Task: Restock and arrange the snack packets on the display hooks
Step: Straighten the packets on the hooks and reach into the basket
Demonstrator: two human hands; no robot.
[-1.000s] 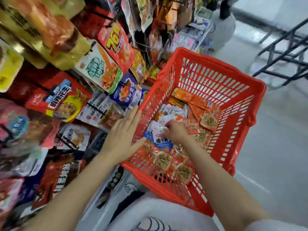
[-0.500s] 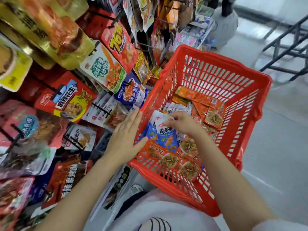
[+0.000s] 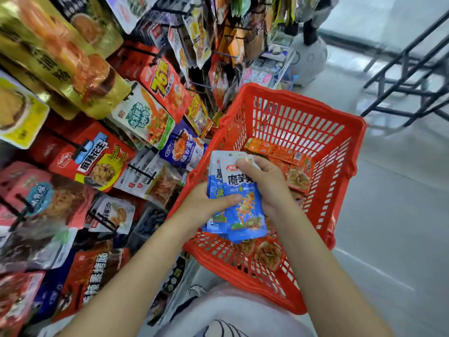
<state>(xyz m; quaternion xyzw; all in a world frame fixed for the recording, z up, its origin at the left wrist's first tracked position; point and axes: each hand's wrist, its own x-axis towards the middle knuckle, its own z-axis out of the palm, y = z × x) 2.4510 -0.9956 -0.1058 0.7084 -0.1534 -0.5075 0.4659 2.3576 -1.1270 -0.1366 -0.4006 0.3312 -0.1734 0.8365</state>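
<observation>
hands: both on one small stack of blue packets [image 3: 239, 203], held up over the red basket [image 3: 315, 113]. Right hand [image 3: 266, 184] has its grip clamped on the stack, thumb on the top packet's upper edge, fingers behind. Left hand [image 3: 206, 206] pinches the lower left side, thumb across the front

stage: looks like sorting/squaring up the bunch, so imo nothing from this handful is hung yet

under the grip: orange packets [image 3: 286, 164] lie on the basket floor, below and beyond the stack. Plenty left to restock, I'd guess

left of the grip: display hooks [image 3: 139, 170] already loaded with hanging packs, red peanut bag [image 3: 94, 159] and a white-and-green pack [image 3: 143, 115] among them. Can't spot which hook the blue ones belong on

beyond the grip: more hanging snacks [image 3: 199, 37] farther up the rack, bit blurry

still to do: find the hook, thread the holes, then the orange lot
</observation>
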